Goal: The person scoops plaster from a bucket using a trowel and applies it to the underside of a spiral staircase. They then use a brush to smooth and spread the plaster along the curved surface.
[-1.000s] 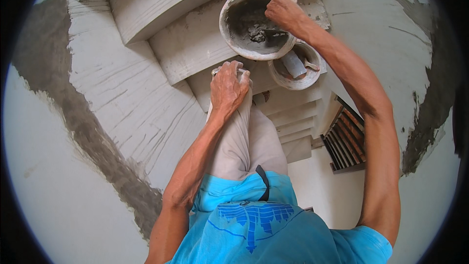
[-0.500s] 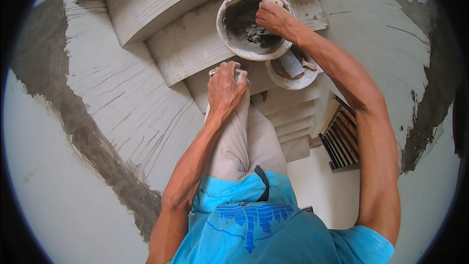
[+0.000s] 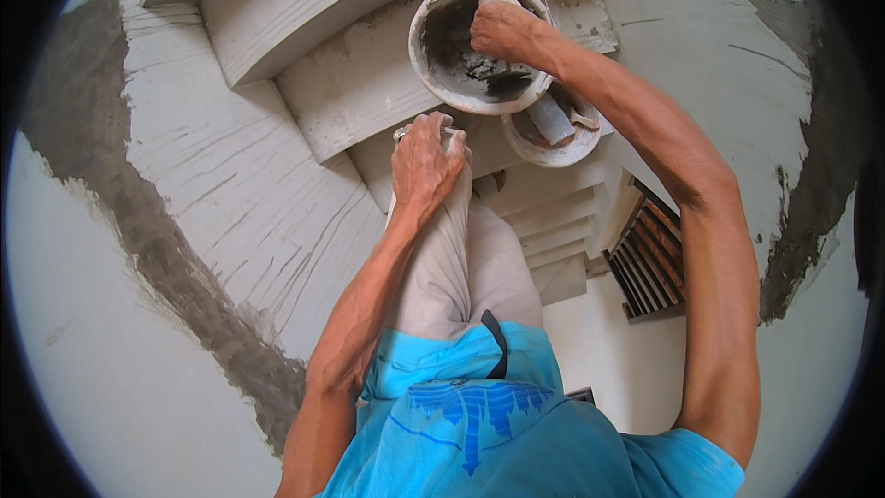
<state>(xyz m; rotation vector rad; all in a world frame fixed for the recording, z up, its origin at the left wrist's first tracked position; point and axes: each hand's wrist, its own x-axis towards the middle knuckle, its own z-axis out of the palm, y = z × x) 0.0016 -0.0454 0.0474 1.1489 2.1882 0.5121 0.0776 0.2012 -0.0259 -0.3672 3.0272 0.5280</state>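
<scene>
Beyond a blue-printed shirt (image 3: 479, 410), left hand (image 3: 427, 164) bends fingers over knee (image 3: 454, 192), grip unclear; right hand (image 3: 507, 31) wraps fingers round pale handle (image 3: 510, 2) at mortar bucket (image 3: 439, 88).

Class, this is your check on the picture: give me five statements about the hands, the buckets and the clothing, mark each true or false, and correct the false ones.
1. The right hand grips a pale-handled tool over the large bucket. True.
2. Grey mix lies in the large bucket. True.
3. The left hand is inside the smaller bucket. False: it rests on a pale trouser leg.
4. A flat-bladed tool stands in the smaller bucket. True.
5. The shirt is red. False: it is blue.
</scene>
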